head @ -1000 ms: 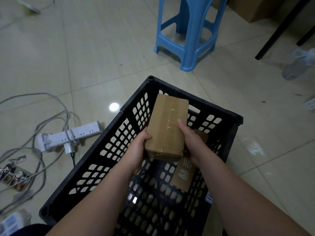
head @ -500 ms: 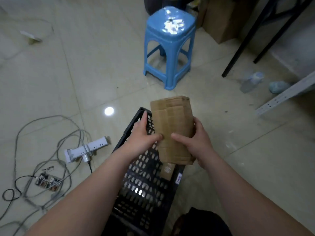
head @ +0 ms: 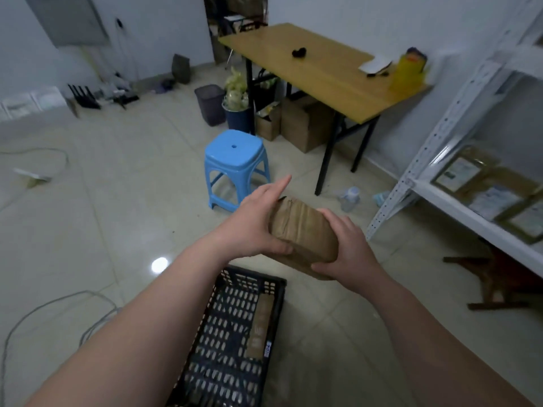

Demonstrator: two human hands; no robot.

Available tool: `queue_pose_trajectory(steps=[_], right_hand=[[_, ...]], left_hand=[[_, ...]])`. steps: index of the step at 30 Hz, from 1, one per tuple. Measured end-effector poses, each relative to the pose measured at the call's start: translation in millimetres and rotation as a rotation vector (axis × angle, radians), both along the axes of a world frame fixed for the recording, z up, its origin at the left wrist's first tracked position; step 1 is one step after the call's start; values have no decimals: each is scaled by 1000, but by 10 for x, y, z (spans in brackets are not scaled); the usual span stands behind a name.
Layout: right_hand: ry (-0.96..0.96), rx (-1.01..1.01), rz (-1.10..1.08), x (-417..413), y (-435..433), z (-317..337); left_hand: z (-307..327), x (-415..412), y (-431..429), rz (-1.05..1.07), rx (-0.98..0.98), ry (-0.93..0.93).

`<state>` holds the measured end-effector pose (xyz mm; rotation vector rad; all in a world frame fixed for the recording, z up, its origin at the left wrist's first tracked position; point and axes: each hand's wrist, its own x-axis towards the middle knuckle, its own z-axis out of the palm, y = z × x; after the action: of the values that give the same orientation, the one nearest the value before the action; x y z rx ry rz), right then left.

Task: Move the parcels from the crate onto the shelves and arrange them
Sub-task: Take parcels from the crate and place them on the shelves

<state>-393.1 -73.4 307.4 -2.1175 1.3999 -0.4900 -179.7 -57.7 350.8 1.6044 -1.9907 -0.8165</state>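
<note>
Your left hand (head: 253, 227) and right hand (head: 349, 255) clasp the parcel (head: 302, 230); its long axis points away, angled left.

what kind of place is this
Probably a small parcel storeroom or back office: white metal shelving holding parcels, a black crate on the tiled floor, cardboard boxes under a wooden table.

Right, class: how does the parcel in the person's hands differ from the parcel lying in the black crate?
The held parcel is up in the air, gripped between the left hand and right hand; the crate parcel lies inside the crate against one side wall. The held parcel shows a plain taped face; the crate parcel shows dark printed marks. Both are brown cardboard.
</note>
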Motion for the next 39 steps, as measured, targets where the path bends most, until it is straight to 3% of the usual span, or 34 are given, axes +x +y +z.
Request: queue_pose_trajectory(steps=[4,8,12,15,20,25,31,39], right_hand=[[16,-111,-56,-297,181,383],[-32,-167,-313,-638,486,684],[-463,-35,-612,-902,901,870],[-790,142,-676,-916,1154,944],[-1042,266,-646,-748,1449,984],[-1146,271,-696,-681,1694,906],[-1022,40,-864,-798,2042,931],[-346,-414,-824,-1021,2250,1088]], left_hand=[[317,-305,93,-88,-95,45],[438,-480,239,-8,-44,302],[479,-522,422,4,188,745],[485,-536,564,9,317,997],[421,-549,790,45,520,1141],[320,-673,1030,-19,696,1136],[337,-901,1154,26,657,936],[754,-1308,1063,-70,769,950]])
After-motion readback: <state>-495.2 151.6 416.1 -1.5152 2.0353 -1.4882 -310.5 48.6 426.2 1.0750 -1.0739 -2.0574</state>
